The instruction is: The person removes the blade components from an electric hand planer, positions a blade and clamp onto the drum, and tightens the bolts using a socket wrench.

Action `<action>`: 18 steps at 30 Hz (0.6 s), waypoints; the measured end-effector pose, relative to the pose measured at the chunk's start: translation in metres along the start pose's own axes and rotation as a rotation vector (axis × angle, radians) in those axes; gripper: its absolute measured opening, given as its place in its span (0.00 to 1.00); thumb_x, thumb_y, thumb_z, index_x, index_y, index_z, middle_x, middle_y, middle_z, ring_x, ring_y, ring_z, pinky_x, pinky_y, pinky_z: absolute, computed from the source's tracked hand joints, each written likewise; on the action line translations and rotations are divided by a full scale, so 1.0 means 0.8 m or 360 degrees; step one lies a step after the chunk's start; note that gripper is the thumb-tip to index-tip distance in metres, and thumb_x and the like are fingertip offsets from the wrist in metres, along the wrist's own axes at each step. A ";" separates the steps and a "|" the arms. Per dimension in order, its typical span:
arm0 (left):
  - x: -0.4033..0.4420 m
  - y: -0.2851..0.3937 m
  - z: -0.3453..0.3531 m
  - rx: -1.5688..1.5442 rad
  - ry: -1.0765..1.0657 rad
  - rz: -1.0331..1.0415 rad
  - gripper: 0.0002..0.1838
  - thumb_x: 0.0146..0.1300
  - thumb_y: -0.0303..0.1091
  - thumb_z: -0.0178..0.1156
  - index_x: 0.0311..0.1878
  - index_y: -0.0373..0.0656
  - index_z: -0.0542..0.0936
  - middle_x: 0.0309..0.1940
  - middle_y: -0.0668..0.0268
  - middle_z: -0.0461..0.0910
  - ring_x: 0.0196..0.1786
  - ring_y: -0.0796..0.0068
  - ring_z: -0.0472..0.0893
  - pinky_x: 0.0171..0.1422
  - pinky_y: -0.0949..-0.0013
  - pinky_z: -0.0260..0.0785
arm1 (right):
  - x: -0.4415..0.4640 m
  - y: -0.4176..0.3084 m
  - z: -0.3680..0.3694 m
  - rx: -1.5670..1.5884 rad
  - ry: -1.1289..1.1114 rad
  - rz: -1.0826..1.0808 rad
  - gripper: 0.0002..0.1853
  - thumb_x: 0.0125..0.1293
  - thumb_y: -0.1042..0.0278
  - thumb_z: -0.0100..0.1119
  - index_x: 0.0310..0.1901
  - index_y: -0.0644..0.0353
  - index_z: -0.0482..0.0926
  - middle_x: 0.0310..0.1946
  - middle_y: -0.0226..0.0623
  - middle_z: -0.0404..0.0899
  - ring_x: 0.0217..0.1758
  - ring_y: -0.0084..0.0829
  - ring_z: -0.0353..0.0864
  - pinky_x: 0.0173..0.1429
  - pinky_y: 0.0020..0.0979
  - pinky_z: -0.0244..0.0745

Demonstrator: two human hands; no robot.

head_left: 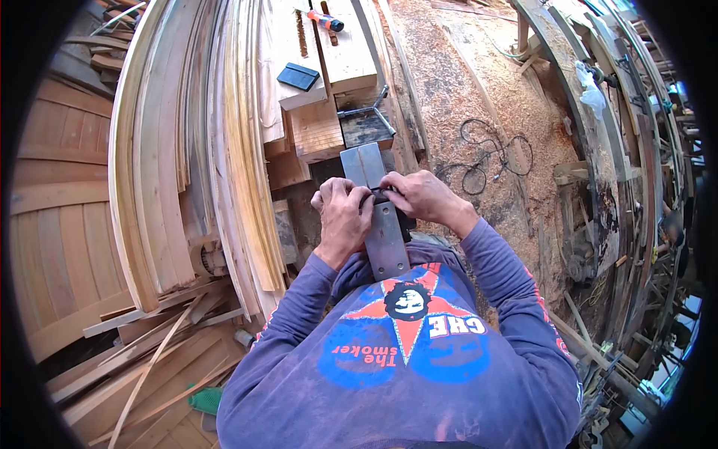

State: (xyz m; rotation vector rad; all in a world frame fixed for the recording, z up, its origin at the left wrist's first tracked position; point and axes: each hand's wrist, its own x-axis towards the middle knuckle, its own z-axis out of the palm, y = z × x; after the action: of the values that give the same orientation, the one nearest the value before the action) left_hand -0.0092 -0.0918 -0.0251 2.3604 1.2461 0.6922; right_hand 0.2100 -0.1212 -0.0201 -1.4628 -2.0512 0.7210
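Note:
An electric hand planer [387, 243] lies sole-up in front of my body, its metal front plate [363, 165] pointing away from me. Both of my hands meet over the dark gap between its two sole plates. My left hand [342, 213] is closed, with thumb and fingers pinched at the gap's left side. From the right, my right hand [426, 196] comes in with its fingertips pinched at the same gap. A small dark part shows between the fingertips, but the fingers cover most of it.
Beyond the planer lie a Y-shaped wrench [370, 112], a dark flat block [298, 76] and an orange-and-black handled tool [326, 20] on thick timber [318, 129]. Long boards [243, 142] stand at left. A black cord [493, 153] lies on sawdust at right.

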 end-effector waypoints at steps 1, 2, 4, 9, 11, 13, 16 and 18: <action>-0.001 -0.001 -0.001 0.0008 -0.0003 0.0013 0.09 0.59 0.30 0.71 0.44 0.46 0.91 0.46 0.62 0.79 0.59 0.56 0.75 0.66 0.52 0.61 | 0.001 0.001 0.000 0.0002 -0.0005 -0.0003 0.10 0.74 0.60 0.63 0.48 0.57 0.81 0.29 0.51 0.87 0.34 0.54 0.89 0.42 0.52 0.84; -0.001 -0.003 0.001 0.0009 -0.0003 0.0010 0.09 0.59 0.30 0.71 0.44 0.46 0.91 0.46 0.62 0.79 0.59 0.56 0.75 0.66 0.52 0.61 | 0.001 0.002 0.000 -0.0037 -0.0023 -0.0056 0.10 0.74 0.60 0.62 0.47 0.57 0.81 0.29 0.50 0.87 0.34 0.53 0.89 0.41 0.52 0.84; 0.003 -0.007 0.005 -0.0022 -0.0041 0.0135 0.09 0.59 0.30 0.69 0.43 0.47 0.90 0.46 0.62 0.79 0.61 0.57 0.74 0.66 0.51 0.59 | 0.002 0.002 0.000 -0.0079 -0.0035 -0.0106 0.10 0.74 0.60 0.62 0.47 0.57 0.80 0.29 0.50 0.87 0.33 0.53 0.89 0.41 0.52 0.84; 0.007 -0.014 0.000 -0.0095 -0.0010 0.0109 0.11 0.59 0.27 0.68 0.45 0.48 0.90 0.46 0.62 0.80 0.60 0.57 0.75 0.65 0.52 0.61 | 0.005 -0.005 0.011 -0.0464 -0.0121 -0.0072 0.11 0.76 0.61 0.59 0.44 0.61 0.76 0.22 0.48 0.83 0.27 0.52 0.87 0.33 0.50 0.83; 0.003 -0.013 -0.001 -0.0131 0.0048 0.0057 0.12 0.59 0.26 0.69 0.46 0.48 0.90 0.46 0.62 0.80 0.60 0.56 0.75 0.64 0.52 0.63 | 0.002 -0.008 0.014 -0.0452 -0.0107 -0.0042 0.11 0.76 0.61 0.59 0.44 0.61 0.75 0.21 0.49 0.83 0.26 0.52 0.87 0.33 0.50 0.83; -0.002 -0.011 -0.007 -0.0128 0.0084 -0.0109 0.11 0.61 0.28 0.70 0.47 0.49 0.89 0.44 0.64 0.81 0.60 0.57 0.76 0.65 0.53 0.62 | 0.000 -0.012 0.014 -0.0449 -0.0093 -0.0021 0.11 0.77 0.61 0.59 0.44 0.62 0.75 0.19 0.49 0.82 0.25 0.52 0.87 0.32 0.50 0.82; -0.012 -0.015 -0.007 0.0008 0.0136 -0.0186 0.10 0.63 0.31 0.72 0.47 0.50 0.89 0.43 0.66 0.82 0.59 0.59 0.76 0.66 0.54 0.61 | -0.003 -0.012 0.016 -0.0420 -0.0080 0.0104 0.11 0.77 0.61 0.60 0.44 0.61 0.78 0.22 0.50 0.84 0.27 0.52 0.88 0.33 0.50 0.83; -0.017 -0.017 -0.008 0.0055 0.0129 -0.0197 0.08 0.63 0.34 0.73 0.45 0.48 0.89 0.43 0.66 0.82 0.58 0.60 0.77 0.66 0.53 0.60 | -0.002 0.000 0.016 0.0035 0.0330 0.0019 0.11 0.77 0.61 0.62 0.43 0.60 0.82 0.27 0.52 0.87 0.30 0.52 0.89 0.34 0.50 0.82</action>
State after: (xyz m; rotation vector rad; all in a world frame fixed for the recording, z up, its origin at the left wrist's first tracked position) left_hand -0.0287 -0.0951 -0.0306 2.2797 1.4356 0.7388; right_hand 0.2016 -0.1244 -0.0294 -1.4734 -1.8734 0.5687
